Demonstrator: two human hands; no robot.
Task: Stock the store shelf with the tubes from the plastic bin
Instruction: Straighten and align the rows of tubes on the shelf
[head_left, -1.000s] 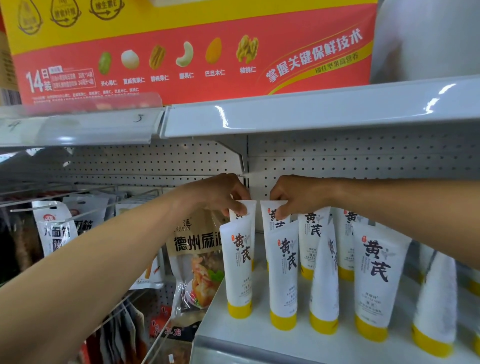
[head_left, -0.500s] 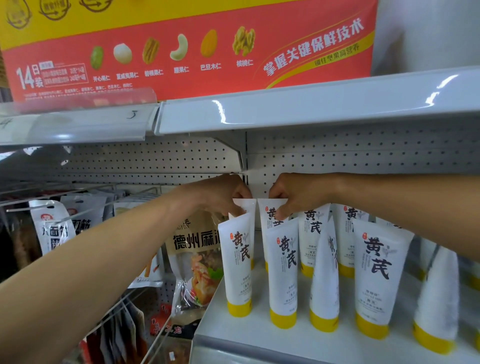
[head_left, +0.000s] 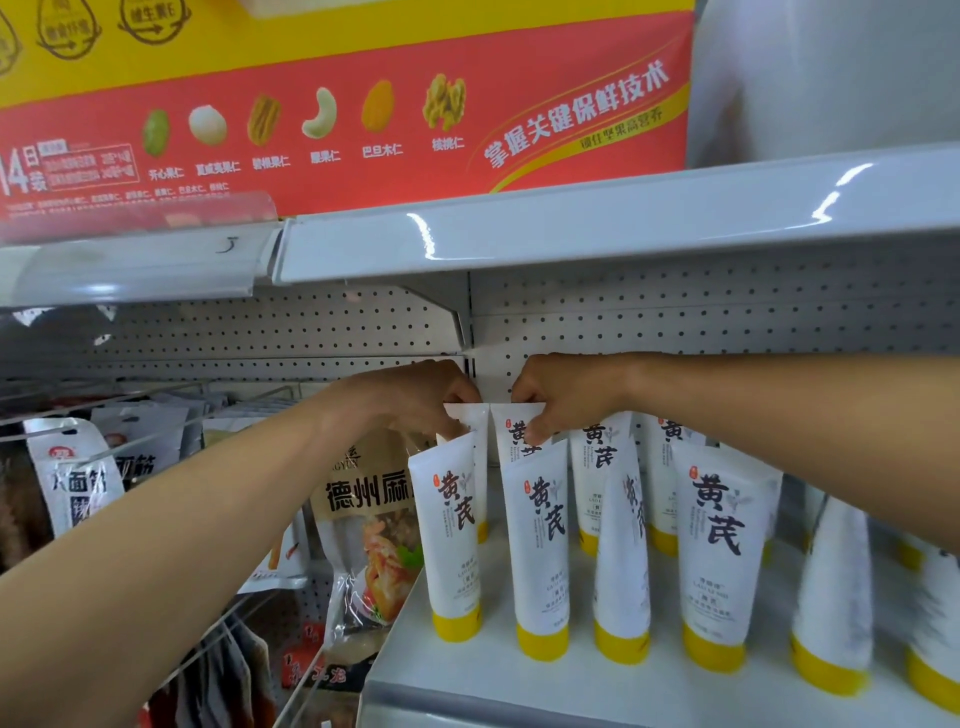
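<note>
Several white tubes with yellow caps stand cap-down on the white shelf (head_left: 519, 691), in a front row and a back row. My left hand (head_left: 415, 395) pinches the flat top of the back-row tube at the far left (head_left: 478, 421). My right hand (head_left: 566, 392) pinches the top of the back-row tube beside it (head_left: 511, 431). Both tubes stand upright behind two front-row tubes (head_left: 454, 540) (head_left: 540, 551). The plastic bin is out of view.
An upper shelf edge (head_left: 597, 228) hangs just above my hands, carrying a red and yellow nut box (head_left: 337, 104). Snack bags (head_left: 369, 525) hang on wire hooks to the left. More tubes (head_left: 722, 561) fill the shelf to the right. Pegboard backs the shelf.
Both hands stay on the tops of the same two back-row tubes, which have hardly moved. My view has shifted slightly.
</note>
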